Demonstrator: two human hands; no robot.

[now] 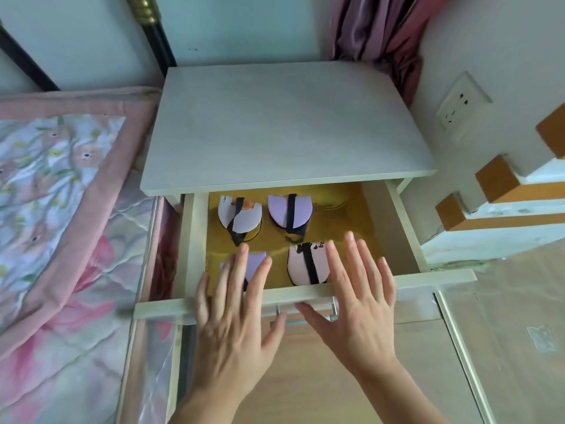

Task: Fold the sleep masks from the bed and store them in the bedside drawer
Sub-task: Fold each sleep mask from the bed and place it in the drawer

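The bedside drawer (406, 228) stands pulled out, its yellow floor holding several folded sleep masks with black straps. At the back lie a white printed mask (244, 217) and a purple mask (301, 211). In front lie a purple mask (256, 266), partly hidden by my fingers, and a pink mask (301, 266). My left hand (237, 313) and my right hand (356, 298) hover flat over the drawer's front panel (428, 283), fingers spread, holding nothing. The drawer's metal handle (305, 319) is mostly covered by my hands.
The nightstand top (284, 123) is bare above the drawer. The bed with a floral pink quilt (55, 185) lies to the left. A pink curtain (382, 35) hangs behind, a wall socket (461, 105) and orange-edged steps (495, 179) are at right.
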